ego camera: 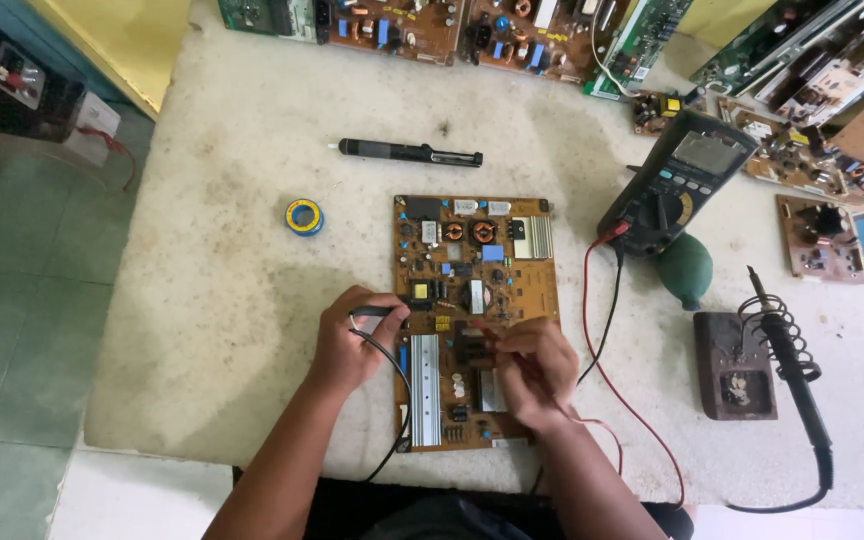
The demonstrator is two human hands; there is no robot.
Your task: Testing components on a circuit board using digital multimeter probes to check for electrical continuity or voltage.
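Pinching a black probe (377,312), the left hand (350,340) rests at the left edge of the orange circuit board (474,300); its black lead (399,400) curves down past the board. Right hand (534,372) pinches a red probe (485,338), tip on the board's lower middle; red lead (592,330) runs up to the multimeter (677,182). Board lies flat mid-counter (222,300). Green blower bulb (685,270) just below the meter. Soldering iron (790,365) in its coil stand at right. Solder spool (304,216) and desoldering pump (412,153) sit up-left, well apart.
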